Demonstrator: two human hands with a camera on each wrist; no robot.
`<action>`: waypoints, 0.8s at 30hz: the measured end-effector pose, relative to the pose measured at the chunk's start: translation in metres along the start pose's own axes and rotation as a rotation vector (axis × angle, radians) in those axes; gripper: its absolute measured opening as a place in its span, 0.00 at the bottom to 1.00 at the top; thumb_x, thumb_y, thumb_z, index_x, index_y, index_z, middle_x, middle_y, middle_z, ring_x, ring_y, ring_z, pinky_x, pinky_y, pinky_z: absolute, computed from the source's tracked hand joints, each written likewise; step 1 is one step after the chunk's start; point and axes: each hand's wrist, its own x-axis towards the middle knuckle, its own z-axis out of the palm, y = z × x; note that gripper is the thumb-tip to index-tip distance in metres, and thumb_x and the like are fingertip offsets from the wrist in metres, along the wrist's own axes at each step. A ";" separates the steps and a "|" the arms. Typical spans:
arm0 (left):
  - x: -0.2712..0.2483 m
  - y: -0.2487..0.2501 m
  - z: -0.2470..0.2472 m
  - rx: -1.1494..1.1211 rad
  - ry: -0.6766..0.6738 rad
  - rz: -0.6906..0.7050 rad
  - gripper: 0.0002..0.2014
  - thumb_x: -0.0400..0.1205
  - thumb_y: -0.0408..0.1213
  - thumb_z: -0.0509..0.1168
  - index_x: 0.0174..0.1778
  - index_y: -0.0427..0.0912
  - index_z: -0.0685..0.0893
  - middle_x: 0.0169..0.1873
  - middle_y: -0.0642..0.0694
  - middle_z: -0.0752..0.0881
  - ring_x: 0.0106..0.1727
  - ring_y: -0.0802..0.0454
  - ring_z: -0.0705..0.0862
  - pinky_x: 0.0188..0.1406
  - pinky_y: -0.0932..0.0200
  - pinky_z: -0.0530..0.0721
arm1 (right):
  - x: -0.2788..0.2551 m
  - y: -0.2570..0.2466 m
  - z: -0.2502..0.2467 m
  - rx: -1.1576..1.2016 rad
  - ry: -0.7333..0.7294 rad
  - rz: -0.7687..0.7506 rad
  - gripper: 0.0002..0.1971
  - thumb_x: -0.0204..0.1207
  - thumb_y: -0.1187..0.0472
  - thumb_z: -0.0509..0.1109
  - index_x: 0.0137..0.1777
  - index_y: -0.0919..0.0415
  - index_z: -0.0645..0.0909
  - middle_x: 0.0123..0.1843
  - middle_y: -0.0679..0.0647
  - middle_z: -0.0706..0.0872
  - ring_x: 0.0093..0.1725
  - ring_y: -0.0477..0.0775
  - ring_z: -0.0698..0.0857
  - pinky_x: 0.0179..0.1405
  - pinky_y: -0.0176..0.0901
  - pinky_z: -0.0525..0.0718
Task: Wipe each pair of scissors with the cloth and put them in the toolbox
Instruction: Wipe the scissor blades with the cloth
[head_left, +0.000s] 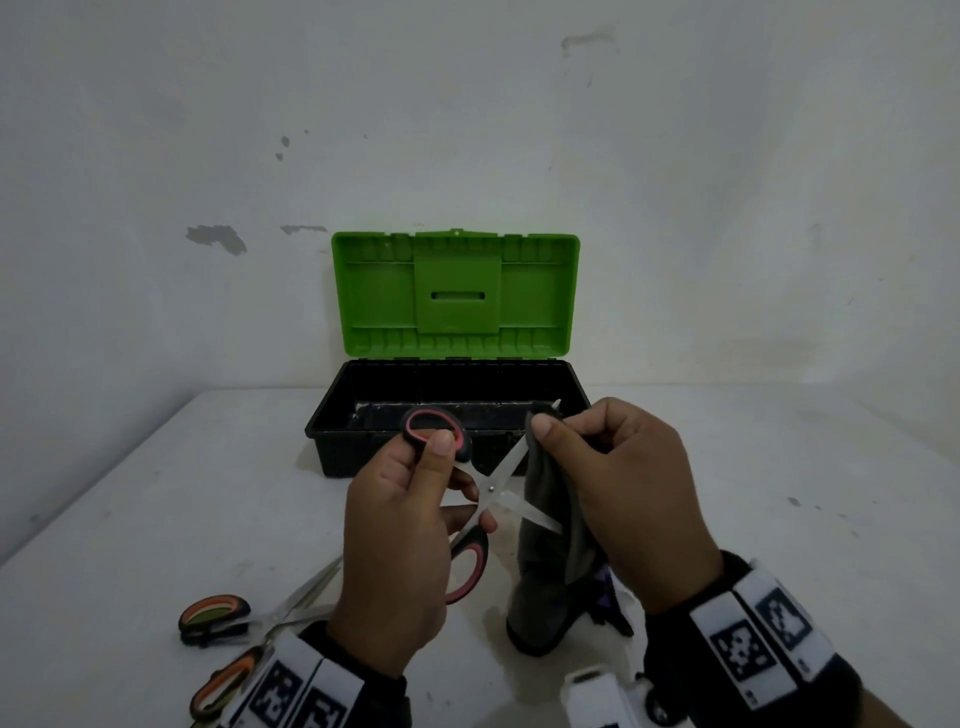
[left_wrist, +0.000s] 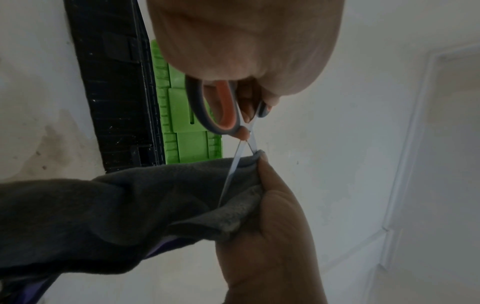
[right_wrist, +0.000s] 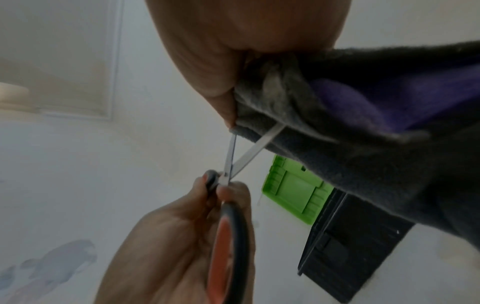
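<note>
My left hand (head_left: 415, 499) grips the black-and-red handles of a pair of scissors (head_left: 491, 486), whose blades stand spread apart in an X. My right hand (head_left: 597, 467) pinches the dark grey cloth (head_left: 545, 561) around the upper blade near its tip; the cloth hangs down to the table. In the left wrist view the lower blade (left_wrist: 231, 176) lies across the cloth (left_wrist: 130, 205). In the right wrist view the cloth (right_wrist: 363, 154) covers one blade end of the scissors (right_wrist: 228, 226). Behind both hands, the toolbox (head_left: 332, 431) stands with its green lid (head_left: 454, 293) raised.
Two more pairs of scissors with orange-and-black handles (head_left: 213, 618) (head_left: 223, 686) lie on the white table (head_left: 156, 519) at the lower left. A white object (head_left: 597, 696) sits at the near edge. The wall stands close behind the toolbox.
</note>
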 end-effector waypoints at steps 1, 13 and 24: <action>0.001 0.000 -0.001 0.000 0.005 -0.002 0.11 0.85 0.38 0.62 0.43 0.38 0.87 0.36 0.30 0.82 0.34 0.37 0.80 0.23 0.58 0.83 | -0.004 -0.001 0.002 0.012 -0.022 -0.003 0.11 0.71 0.54 0.81 0.33 0.58 0.86 0.30 0.53 0.90 0.33 0.55 0.89 0.34 0.47 0.88; 0.005 -0.001 -0.002 0.201 -0.016 0.132 0.09 0.85 0.41 0.61 0.44 0.47 0.85 0.26 0.48 0.82 0.24 0.45 0.83 0.26 0.58 0.86 | 0.019 -0.004 -0.021 0.007 0.027 0.014 0.11 0.72 0.54 0.80 0.33 0.59 0.87 0.29 0.51 0.90 0.26 0.41 0.84 0.25 0.30 0.80; -0.005 -0.015 0.004 0.522 -0.063 0.597 0.09 0.85 0.46 0.58 0.49 0.48 0.82 0.32 0.53 0.84 0.29 0.59 0.86 0.26 0.73 0.81 | -0.010 0.008 0.009 -0.183 -0.031 -0.064 0.12 0.71 0.52 0.81 0.32 0.54 0.84 0.28 0.45 0.86 0.32 0.42 0.85 0.28 0.29 0.79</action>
